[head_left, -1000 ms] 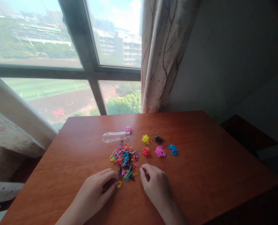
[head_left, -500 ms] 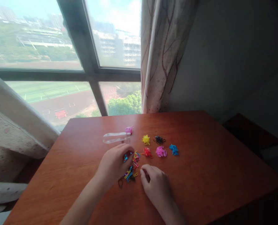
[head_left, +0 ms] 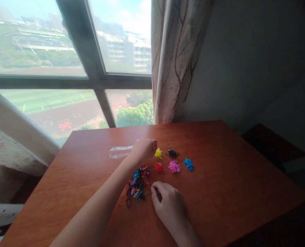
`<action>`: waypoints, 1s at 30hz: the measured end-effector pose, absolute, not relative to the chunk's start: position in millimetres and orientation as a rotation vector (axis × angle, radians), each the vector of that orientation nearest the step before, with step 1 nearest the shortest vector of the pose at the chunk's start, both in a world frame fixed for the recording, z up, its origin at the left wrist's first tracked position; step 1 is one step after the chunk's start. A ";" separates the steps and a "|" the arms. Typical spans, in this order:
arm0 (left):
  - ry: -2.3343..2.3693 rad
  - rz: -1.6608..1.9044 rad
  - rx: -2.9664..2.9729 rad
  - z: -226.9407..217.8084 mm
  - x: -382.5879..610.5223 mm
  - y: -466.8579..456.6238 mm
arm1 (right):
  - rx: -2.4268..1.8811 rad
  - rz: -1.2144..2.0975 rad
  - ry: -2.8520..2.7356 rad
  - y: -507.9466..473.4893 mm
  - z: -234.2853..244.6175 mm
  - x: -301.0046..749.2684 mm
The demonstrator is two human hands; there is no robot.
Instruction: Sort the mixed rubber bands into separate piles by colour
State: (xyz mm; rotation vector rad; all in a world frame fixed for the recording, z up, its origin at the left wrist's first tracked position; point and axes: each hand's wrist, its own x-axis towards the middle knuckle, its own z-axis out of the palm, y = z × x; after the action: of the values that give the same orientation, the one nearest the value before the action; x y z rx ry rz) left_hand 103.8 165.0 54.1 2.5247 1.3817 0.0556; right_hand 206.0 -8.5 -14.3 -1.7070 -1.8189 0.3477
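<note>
And the left hand (head_left: 145, 150) is out beyond the mixed rubber-band heap (head_left: 140, 177), fingers curled near the yellow rubber bands (head_left: 158, 154); whether they grip one, I can't tell. Right hand (head_left: 169, 200), just right of the heap, loosely curled, contents hidden! Red (head_left: 159, 167), pink (head_left: 174, 166) and blue bundles (head_left: 188, 164) lie right of the heap.

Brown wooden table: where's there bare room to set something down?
The brown wooden table is bare right of the blue rubber-band pile and left of the left arm. It's crowded centrally, around the multicoloured rubber-band heap, left hand and right hand.
</note>
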 end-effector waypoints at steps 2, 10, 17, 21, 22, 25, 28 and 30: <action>1.377 0.009 2.517 53.1 104.2 166.3 | -1.707 0.340 -1.829 -8.6 -13.8 205.7; 1.375 -0.079 2.482 49.3 101.1 170.9 | -1.700 0.332 -1.831 -8.7 -12.5 205.5; 1.344 -0.095 2.522 52.8 101.1 171.6 | -1.705 0.317 -1.832 -8.3 -14.2 205.6; 1.345 -0.036 2.555 59.8 99.9 167.1 | -1.696 0.309 -1.820 -8.7 -13.5 205.4; 1.345 -0.012 2.563 61.6 98.5 165.5 | -1.695 0.303 -1.821 -8.8 -13.1 205.4; 1.354 0.064 2.584 66.0 90.5 159.2 | -1.700 0.294 -1.826 -8.8 -11.5 205.2; 1.400 0.098 2.596 68.3 79.9 152.4 | -1.702 0.288 -1.831 -8.7 -10.8 205.2; 1.450 0.087 2.600 67.7 75.0 149.5 | -1.699 0.282 -1.835 -8.6 -11.3 205.4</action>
State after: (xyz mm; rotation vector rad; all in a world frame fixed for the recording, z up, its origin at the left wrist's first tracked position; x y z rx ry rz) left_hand 75.0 149.5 67.7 2.5997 1.4501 0.0871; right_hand 205.4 -8.6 -11.3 -1.6991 -1.8352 0.2821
